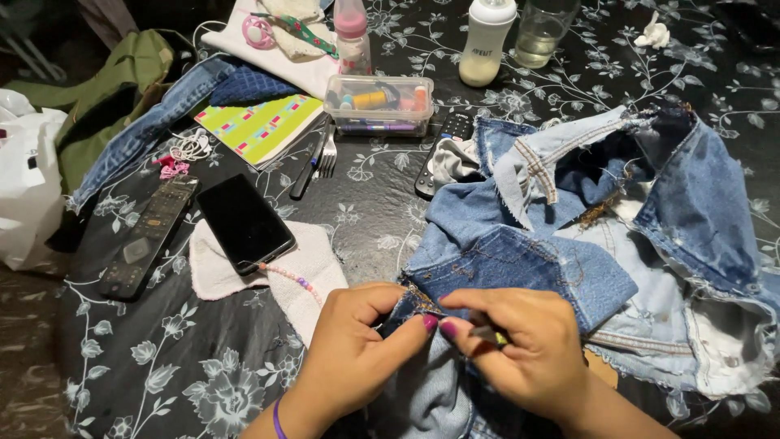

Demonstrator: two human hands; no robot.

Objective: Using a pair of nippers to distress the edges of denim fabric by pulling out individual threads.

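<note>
1. Denim patchwork [520, 268] lies on the near right of the worktop [366, 211], its frayed edges spreading toward the right border of the view.
2. The left hand [353, 341] pinches the near hem of the denim, thumb and forefinger closed tight on the fabric.
3. The right hand [528, 349] meets it just beside, fingers [455, 325] narrowed around a small slim tool [491, 335] with a yellow-green tip; what kind of tool it is cannot be told.
4. Left of the hands, a black phone [244, 221] rests on a white cloth [313, 272], with a bead strand [288, 275] trailing from it.
5. A dark remote [146, 240] lies near the worktop's left edge, well apart from the denim.
6. Behind, a clear plastic box [378, 104], a fork [327, 154], a striped notebook [260, 126] and a second remote [443, 150] crowd the middle.
7. Bare floral worktop shows between the phone and the denim, and in the near left corner.
8. A baby bottle [486, 41] stands at the far edge.
</note>
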